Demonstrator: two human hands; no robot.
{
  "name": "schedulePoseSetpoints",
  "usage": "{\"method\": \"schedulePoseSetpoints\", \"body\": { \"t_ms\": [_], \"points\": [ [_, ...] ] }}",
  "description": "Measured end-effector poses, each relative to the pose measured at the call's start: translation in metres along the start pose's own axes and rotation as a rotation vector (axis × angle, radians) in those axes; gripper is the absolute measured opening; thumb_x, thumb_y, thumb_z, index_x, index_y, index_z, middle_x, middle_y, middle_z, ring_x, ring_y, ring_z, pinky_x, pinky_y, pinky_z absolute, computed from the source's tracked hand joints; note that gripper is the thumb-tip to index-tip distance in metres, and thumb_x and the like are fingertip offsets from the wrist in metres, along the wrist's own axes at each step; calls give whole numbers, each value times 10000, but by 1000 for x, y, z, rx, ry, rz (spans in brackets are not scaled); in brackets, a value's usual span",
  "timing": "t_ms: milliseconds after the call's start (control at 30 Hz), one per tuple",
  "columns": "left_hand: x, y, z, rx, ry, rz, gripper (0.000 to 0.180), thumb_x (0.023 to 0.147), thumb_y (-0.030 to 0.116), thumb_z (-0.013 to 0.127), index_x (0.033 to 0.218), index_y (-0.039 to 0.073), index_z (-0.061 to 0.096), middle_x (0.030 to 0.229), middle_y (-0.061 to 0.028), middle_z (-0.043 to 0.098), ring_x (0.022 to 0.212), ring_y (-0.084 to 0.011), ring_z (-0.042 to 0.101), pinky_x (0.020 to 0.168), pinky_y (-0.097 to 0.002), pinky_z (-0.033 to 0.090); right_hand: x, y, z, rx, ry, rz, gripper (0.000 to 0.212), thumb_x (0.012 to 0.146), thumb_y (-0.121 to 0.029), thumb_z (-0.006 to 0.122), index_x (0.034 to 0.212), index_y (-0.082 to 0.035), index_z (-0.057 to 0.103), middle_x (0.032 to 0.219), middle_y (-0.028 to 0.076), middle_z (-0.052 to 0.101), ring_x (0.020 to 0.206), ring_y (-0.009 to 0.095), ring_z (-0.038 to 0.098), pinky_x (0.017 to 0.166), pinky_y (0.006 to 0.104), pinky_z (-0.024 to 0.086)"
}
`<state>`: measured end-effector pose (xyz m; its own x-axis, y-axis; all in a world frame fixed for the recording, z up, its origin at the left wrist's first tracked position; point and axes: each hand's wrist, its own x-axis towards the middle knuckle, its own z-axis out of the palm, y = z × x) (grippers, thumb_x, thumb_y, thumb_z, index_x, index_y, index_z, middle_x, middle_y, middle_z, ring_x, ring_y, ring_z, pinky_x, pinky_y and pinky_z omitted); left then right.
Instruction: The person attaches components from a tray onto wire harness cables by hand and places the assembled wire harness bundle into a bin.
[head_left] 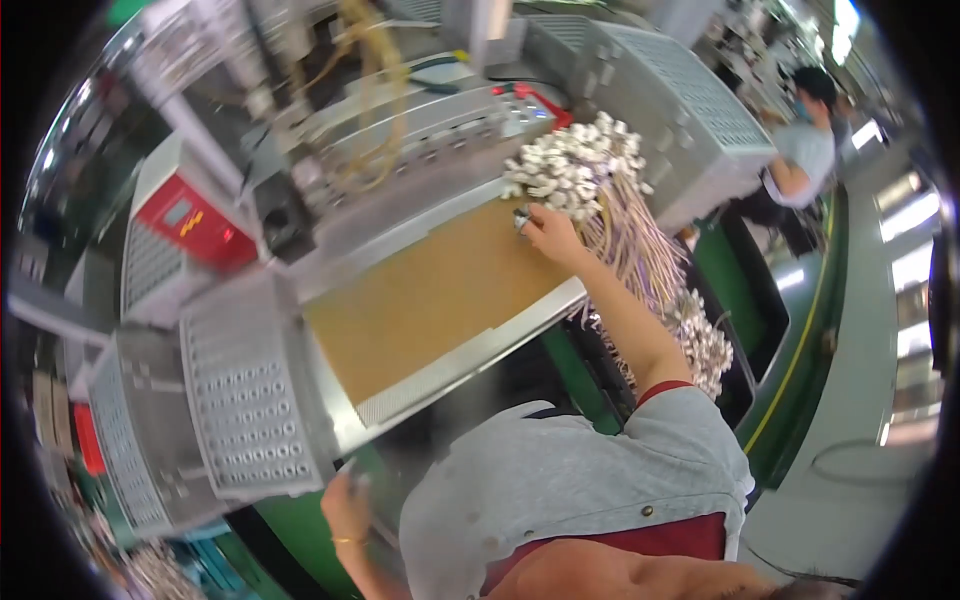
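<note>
My right hand (pixel 552 236) reaches over the far right end of the brown work mat (pixel 430 300). Its thumb and fingers are pinched on a small dark-and-silver piece (pixel 521 218), too small to name. Right beside that hand lies a large bundle of pale and purple wires (pixel 640 240), topped by a heap of white connectors (pixel 580 160). The wires run down past my right forearm to more white connectors (pixel 703 345). My left hand (pixel 346 506) is low at the left, below the mat's near corner. Motion smears its fingers, so their hold cannot be told.
A grey perforated metal housing (pixel 250 390) borders the mat's left end. Behind the mat runs a machine (pixel 430 140) with pliers (pixel 435 75) on top. A red-and-white control box (pixel 190 215) stands at the left; another person (pixel 800 150) sits at far right.
</note>
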<state>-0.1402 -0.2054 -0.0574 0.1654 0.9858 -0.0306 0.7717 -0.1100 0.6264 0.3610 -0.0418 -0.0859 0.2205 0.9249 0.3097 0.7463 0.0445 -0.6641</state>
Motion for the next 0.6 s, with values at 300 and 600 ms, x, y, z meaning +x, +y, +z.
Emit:
{"method": "schedulePoseSetpoints", "body": {
  "t_ms": [300,600],
  "points": [
    [136,177,64,97,-93,908,280,628,54,611,908,66,617,651,-100,516,619,-246,521,547,-333,417,3,93,-153,-403,553,465,330,676,-261,555,893,-17,503,691,214,561,657,367,550,610,417,431],
    [139,164,109,18,-295,840,104,627,72,611,717,39,572,621,-108,522,597,-268,524,521,-358,416,2,58,-186,-443,460,409,270,644,-251,583,781,-19,568,733,198,567,661,331,559,629,381,437]
  ]
}}
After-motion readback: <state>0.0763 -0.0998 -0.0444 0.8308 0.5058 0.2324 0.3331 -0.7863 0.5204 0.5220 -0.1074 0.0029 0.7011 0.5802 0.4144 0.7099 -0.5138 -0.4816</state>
